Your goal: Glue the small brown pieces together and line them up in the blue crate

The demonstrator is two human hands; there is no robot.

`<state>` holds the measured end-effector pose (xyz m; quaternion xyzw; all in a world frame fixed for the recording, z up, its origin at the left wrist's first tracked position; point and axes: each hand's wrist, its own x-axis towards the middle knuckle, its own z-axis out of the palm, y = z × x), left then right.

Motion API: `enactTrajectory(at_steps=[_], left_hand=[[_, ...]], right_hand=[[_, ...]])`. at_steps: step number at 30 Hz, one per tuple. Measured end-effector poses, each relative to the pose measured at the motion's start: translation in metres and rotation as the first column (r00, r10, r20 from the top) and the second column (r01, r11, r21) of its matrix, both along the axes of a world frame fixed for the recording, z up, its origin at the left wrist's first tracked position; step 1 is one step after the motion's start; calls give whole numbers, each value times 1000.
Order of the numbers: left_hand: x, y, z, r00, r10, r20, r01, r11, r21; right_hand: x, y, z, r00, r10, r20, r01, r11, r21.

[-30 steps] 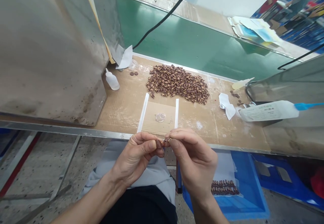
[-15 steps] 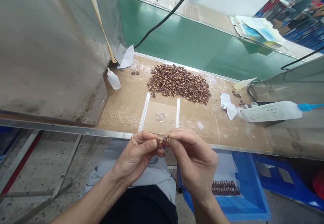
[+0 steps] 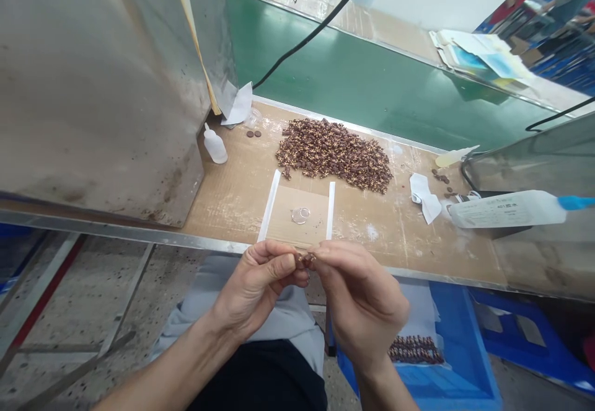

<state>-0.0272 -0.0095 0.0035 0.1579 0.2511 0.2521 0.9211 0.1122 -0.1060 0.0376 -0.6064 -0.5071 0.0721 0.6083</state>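
Note:
Just off the bench's front edge, my left hand [image 3: 260, 284] and my right hand [image 3: 360, 293] meet, thumbs and forefingers pinched on a small brown piece with gold-coloured bits [image 3: 305, 258]. Fingertips cover much of it, and its exact kind is too small to tell. Beyond the hands, a small clear round dish [image 3: 300, 215] sits on the cardboard between two white tape strips [image 3: 268, 206]. Farther back lies a large heap of similar brown and gold pieces [image 3: 334, 154].
A small squeeze bottle [image 3: 215, 144] stands at left beside a metal housing [image 3: 102, 88]. To the right lie a crumpled white cloth [image 3: 424, 198] and a large glue bottle [image 3: 509, 209]. Below the bench, a blue bin [image 3: 469, 361] holds rows of brown pieces [image 3: 416, 349].
The camera view has shifted slightly, so the bench appears a little farther right. Both hands keep their pinch, and more of the small brown piece shows between the fingertips.

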Motion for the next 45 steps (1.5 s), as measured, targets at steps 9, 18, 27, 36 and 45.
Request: enactTrajectory(at_steps=[9, 18, 27, 36, 45], left_hand=[[-1, 0, 11, 997, -17, -74, 17, 1000, -10], [-5, 4, 25, 988, -42, -148, 47, 998, 30], [-6, 4, 29, 975, -34, -221, 60, 992, 112], [-6, 3, 28, 974, -18, -226, 43, 993, 108], [-5, 2, 26, 972, -5, -235, 35, 992, 125]], right_hand=[[1, -6, -12, 1000, 15, 20, -15, 999, 34], [2, -6, -13, 999, 4, 42, -6, 999, 46], [1, -7, -14, 994, -32, 105, 26, 998, 54], [2, -9, -19, 982, -59, 180, 48, 997, 64], [3, -12, -24, 973, -62, 223, 45, 996, 81]])
